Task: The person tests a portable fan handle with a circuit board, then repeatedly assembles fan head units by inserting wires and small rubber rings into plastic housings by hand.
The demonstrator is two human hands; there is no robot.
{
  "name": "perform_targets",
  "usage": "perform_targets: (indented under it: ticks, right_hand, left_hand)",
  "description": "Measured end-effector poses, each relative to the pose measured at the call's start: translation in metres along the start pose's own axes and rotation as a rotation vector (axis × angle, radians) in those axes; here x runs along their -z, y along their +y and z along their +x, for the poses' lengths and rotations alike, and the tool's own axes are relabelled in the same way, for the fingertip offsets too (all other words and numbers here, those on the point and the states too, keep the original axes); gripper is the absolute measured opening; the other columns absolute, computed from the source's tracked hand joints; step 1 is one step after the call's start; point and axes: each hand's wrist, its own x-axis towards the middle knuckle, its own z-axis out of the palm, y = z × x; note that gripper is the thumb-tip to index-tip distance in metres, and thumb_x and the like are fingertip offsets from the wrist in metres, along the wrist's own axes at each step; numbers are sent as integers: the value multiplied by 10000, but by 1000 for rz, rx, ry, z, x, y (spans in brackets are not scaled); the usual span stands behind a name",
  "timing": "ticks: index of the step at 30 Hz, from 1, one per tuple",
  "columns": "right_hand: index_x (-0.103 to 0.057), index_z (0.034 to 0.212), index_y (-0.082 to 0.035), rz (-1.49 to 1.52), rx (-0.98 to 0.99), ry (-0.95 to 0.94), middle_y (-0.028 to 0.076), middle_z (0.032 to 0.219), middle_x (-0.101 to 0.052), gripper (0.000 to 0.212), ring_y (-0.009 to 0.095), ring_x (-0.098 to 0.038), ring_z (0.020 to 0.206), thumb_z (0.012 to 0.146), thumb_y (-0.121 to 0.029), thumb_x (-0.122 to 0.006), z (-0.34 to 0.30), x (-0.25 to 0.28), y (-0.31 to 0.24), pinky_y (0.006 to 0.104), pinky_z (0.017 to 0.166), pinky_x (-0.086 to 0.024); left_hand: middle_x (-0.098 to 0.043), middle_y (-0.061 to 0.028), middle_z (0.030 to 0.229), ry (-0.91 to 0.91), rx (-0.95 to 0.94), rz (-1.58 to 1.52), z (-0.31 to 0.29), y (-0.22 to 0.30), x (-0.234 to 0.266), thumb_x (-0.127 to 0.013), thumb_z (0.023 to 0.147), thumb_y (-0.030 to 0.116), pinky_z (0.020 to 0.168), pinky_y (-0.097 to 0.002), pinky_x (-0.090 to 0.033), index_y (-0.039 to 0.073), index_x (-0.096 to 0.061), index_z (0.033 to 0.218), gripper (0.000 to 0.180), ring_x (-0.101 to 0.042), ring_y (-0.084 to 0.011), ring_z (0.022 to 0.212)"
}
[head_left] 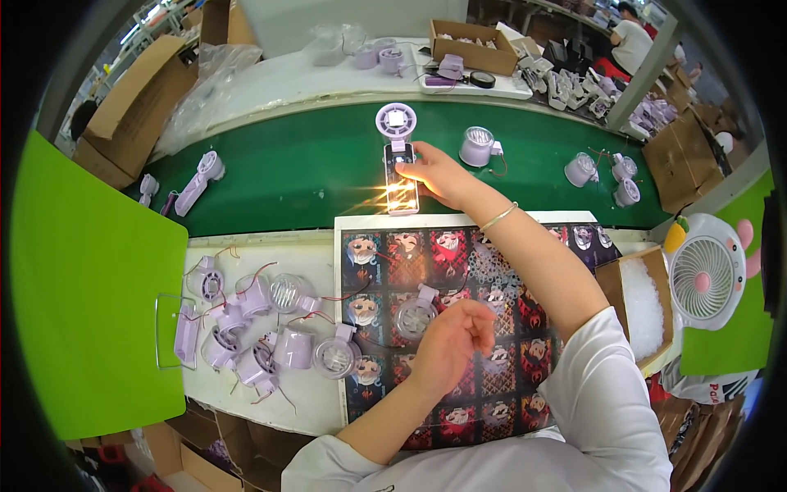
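Observation:
My right hand [438, 174] reaches out over the green belt, its fingers closed round the handle of a pale purple handheld fan [396, 123]. The fan's round head points away from me, and orange-yellow lights glow along the lower part of the handle. Over the printed mat [361, 394], my left hand [452, 348] hovers with loosely curled fingers and nothing visible in it. Just beyond that hand lies a purple fan head [416, 316] with thin wires. Several more loose fan heads [293, 348] with red and black wires cluster left of the mat.
The green conveyor belt [303, 164] carries a handheld fan [199, 182] at left and wired fan heads [477, 148] at right. A white desk fan [703, 271] stands right, beside a box of clear plastic bits [643, 307]. Bright green panels [106, 295] flank the bench. A person sits far back.

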Motion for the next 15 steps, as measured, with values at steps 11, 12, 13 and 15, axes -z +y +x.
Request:
perform_targets:
  ticks: [11,12,13,15]
  right_hand:
    - [-489,1194,-36,-51,43,8,76,956,-623,370,166,-634,884,913,-197,-668,-12,-3,-10,319,734,-536]
    - [-489,1197,-35,-73,48,13,79,960,-625,375,163,-632,885,912,-199,-670,-11,-2,-10,317,730,-536]
    - [-489,1201,-34,-95,53,18,82,965,-627,381,161,-630,887,911,-200,-671,-11,-2,-10,314,726,-536]
    - [-489,1204,-33,-62,49,19,78,950,-623,389,158,-626,872,907,-202,-675,-11,-3,-10,310,712,-529]
  left_hand:
    - [-605,-81,778,-8,-30,-5,1,-1,-2,-406,1002,360,665,-289,-442,20,-599,1071,396,-562,-171,720]
    - [-606,-81,779,-11,-36,-4,1,-1,-2,-405,1002,359,667,-288,-442,20,-599,1070,397,-561,-170,720]
    - [-606,-80,779,-13,-42,-3,1,-2,-2,-404,1002,358,669,-287,-442,19,-599,1070,397,-561,-169,720]
    - [-606,-80,780,-13,-44,-4,1,-2,-2,-403,1002,359,669,-286,-441,17,-599,1070,400,-560,-168,721]
